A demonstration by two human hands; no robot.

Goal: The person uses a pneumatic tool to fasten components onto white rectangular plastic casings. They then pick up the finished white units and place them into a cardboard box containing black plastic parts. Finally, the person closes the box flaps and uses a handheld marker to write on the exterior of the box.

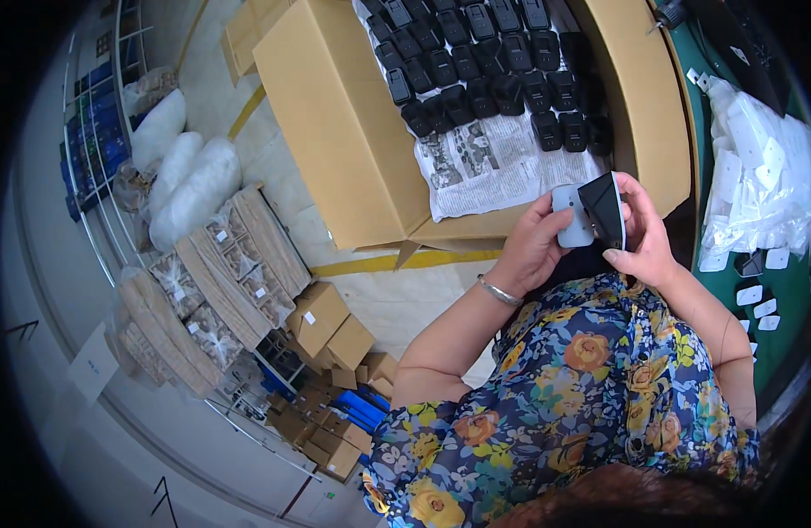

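Left hand: pinches a pale rounded plate, thumb laid across its face.
Right hand: grips a black angular housing between fingers and thumb.
Parts in hand: side by side before a flowered shirt, at the open carton's near edge; whether joined, cannot tell.
Inside carton: black units line up on newspaper.
Green table, right: clear bag of white plates, loose plates nearby.

The angular casing was black, the rounded plate pale blue — and the floral blouse navy, yellow and orange.
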